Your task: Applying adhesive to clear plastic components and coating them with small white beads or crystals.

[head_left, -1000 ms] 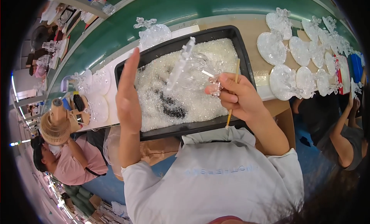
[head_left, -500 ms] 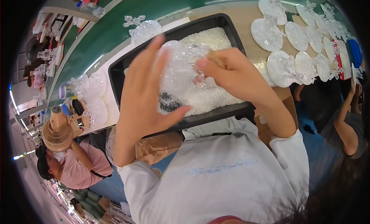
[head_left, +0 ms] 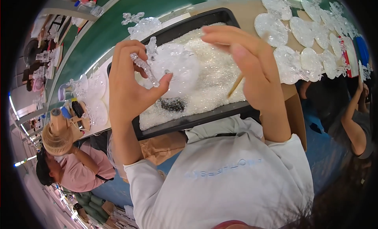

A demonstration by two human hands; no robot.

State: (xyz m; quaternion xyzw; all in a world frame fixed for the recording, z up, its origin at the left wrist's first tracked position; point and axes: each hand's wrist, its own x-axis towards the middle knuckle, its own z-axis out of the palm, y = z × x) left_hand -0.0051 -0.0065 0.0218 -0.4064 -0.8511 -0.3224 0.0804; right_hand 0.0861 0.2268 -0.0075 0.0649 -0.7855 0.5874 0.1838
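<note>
Hands are working over a black tray (head_left: 130, 122) of glittery clear beads. Left hand (head_left: 128, 91) is pinching a clear faceted ornament (head_left: 169, 67) above it, grip closed; right hand (head_left: 252, 67) is holding a thin wooden stick (head_left: 235, 86). Looks like mid-decorating, and steady placement is needed.

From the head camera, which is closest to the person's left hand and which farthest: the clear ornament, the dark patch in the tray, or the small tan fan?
1. Clear ornament: held in the left hand grip, above the black tray.
2. Dark patch: just right of the hand, among the white beads.
3. Tan fan: far lower left, off the tray.
</note>
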